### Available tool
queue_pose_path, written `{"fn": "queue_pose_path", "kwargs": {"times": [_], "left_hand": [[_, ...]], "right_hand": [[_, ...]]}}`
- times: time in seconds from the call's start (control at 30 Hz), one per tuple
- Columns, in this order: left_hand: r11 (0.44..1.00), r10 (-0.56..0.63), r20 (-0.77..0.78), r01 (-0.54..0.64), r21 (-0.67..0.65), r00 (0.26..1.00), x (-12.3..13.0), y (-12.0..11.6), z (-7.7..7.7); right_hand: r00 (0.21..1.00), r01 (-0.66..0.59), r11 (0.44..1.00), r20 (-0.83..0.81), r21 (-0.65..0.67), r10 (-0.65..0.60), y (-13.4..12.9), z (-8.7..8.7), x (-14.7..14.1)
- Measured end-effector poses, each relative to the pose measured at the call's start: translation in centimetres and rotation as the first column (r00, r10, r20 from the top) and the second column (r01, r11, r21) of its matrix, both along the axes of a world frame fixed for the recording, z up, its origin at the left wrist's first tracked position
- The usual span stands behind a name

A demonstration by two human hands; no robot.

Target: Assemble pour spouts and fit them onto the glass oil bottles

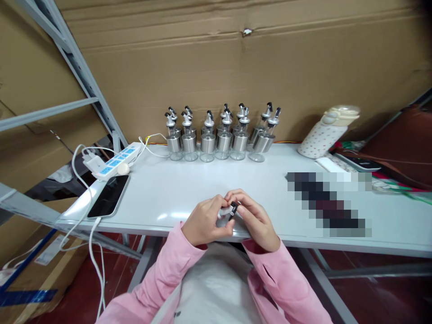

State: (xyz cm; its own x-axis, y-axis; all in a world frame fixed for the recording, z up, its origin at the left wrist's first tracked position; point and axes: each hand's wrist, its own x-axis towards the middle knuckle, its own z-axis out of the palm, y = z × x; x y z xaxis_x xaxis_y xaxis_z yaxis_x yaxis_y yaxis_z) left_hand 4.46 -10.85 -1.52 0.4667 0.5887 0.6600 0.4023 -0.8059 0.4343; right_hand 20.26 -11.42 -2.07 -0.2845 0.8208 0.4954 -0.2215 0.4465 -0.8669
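Near the front edge of the table, both hands meet around a small pourer spout (232, 209) with a black flap, much like the tops of the bottles behind. My left hand (205, 220) is closed, its thumb and finger pinching the whitish part of the spout. My right hand (254, 218) is closed too, with thumb and fingertips at the black flap. Fingers hide part of the spout. Beyond the hands stand several glass oil bottles (224, 141) with steel sleeves and flip-cap pourers, in two rows; the rightmost ones look tilted.
At the left lie a phone (110, 196) with a white cable and a power strip (118, 161) with plugs. A dotted white flask (324, 133) stands at the right, near a dark device (359, 162) and a brown bag (401, 144). A blurred-out dark item (324, 202) lies on the right side.
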Motion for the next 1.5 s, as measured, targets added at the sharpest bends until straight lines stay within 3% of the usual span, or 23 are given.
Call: {"fn": "queue_pose_path", "kwargs": {"times": [0.3, 0.87, 1.13, 1.5], "left_hand": [[1.000, -0.005, -0.014, 0.006, 0.008, 1.000, -0.02, 0.11, 0.09], [0.992, -0.017, 0.001, 0.017, -0.123, 1.000, -0.37, -0.07, 0.38], [1.000, -0.018, -0.019, 0.018, -0.006, 1.000, -0.02, 0.02, 0.10], [0.998, 0.033, -0.033, -0.031, 0.053, 0.999, 0.09, 0.24, -0.05]], "right_hand": [[0.999, 0.031, 1.000, 0.012, 0.004, -0.031, -0.10, 0.18, -0.09], [0.999, 0.038, 0.999, 0.001, -0.033, -0.038, 0.12, -0.14, -0.05], [0.999, 0.035, 0.996, -0.018, -0.078, -0.037, 0.08, 0.11, -0.08], [1.000, 0.015, 0.993, 0.006, -0.116, -0.015, 0.07, 0.10, -0.01]]}}
